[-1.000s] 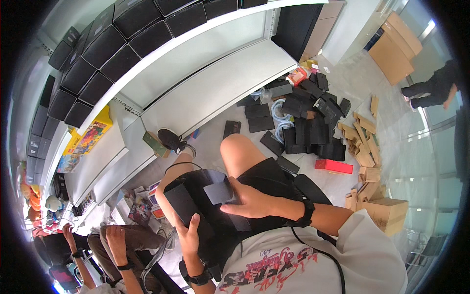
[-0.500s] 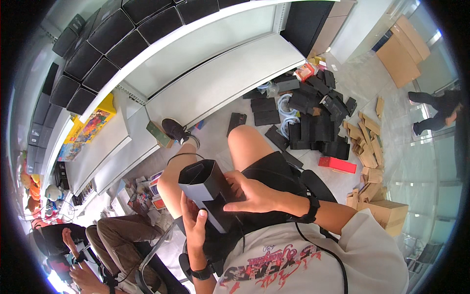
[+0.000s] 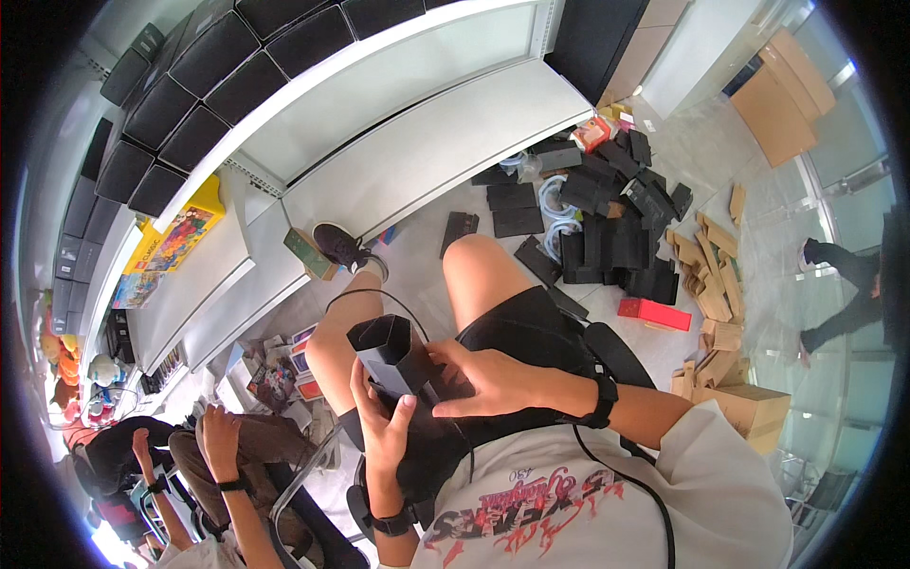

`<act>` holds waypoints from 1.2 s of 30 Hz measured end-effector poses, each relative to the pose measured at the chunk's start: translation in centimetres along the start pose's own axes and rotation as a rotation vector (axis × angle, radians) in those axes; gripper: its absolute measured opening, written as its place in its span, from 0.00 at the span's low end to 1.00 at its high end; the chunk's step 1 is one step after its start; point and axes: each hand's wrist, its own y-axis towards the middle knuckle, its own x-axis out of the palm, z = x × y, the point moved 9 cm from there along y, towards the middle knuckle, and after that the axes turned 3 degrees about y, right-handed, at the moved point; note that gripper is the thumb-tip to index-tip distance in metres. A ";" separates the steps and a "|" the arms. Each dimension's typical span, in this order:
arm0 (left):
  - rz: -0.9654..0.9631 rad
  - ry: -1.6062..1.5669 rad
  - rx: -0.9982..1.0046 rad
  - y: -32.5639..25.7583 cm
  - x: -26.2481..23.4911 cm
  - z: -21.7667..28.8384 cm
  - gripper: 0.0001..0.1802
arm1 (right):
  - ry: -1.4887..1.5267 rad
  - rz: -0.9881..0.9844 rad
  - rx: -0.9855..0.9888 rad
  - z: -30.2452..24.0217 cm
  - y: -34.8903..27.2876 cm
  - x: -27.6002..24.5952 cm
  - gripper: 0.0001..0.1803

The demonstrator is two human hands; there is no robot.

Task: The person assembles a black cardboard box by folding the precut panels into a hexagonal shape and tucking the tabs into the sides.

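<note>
Above my lap I hold a black cardboard box [image 3: 387, 355], with its open end facing up and away from me and its flaps folded inward. My left hand [image 3: 384, 436] wraps the box's lower left side, thumb on the near face. From the right, my right hand [image 3: 498, 384] grips the box, fingers against its far right side and thumb along the near side. Part of the lower box is hidden between the hands and against my black shorts [image 3: 517, 327].
Black boxes [image 3: 611, 247] lie heaped on the floor ahead right, near a red box [image 3: 654, 314] and torn cardboard [image 3: 716, 270]. White shelving [image 3: 445, 133] carries stacked black boxes [image 3: 246, 90]. A seated person's hand [image 3: 220, 441] is at left; another person [image 3: 853, 284] walks at far right.
The box has tipped and shifted slightly in my hands, its grey near face now less visible. The seated person's hands have risen, and the person at far right has moved downward in view.
</note>
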 end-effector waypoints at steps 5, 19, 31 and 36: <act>0.054 0.111 0.071 0.1 -0.7 0.4 0.45 | 0.008 0.010 -0.021 0.4 -0.2 0.1 0.40; -0.028 0.178 0.017 0.1 0.0 -0.1 0.45 | -0.084 0.005 0.144 2.0 0.0 1.0 0.49; -0.102 -0.011 0.049 0.0 1.1 1.0 0.51 | 0.000 0.169 0.005 1.7 0.3 0.2 0.44; -0.096 -0.004 0.040 -0.1 1.6 1.2 0.54 | 0.025 0.161 0.028 1.1 0.0 0.0 0.42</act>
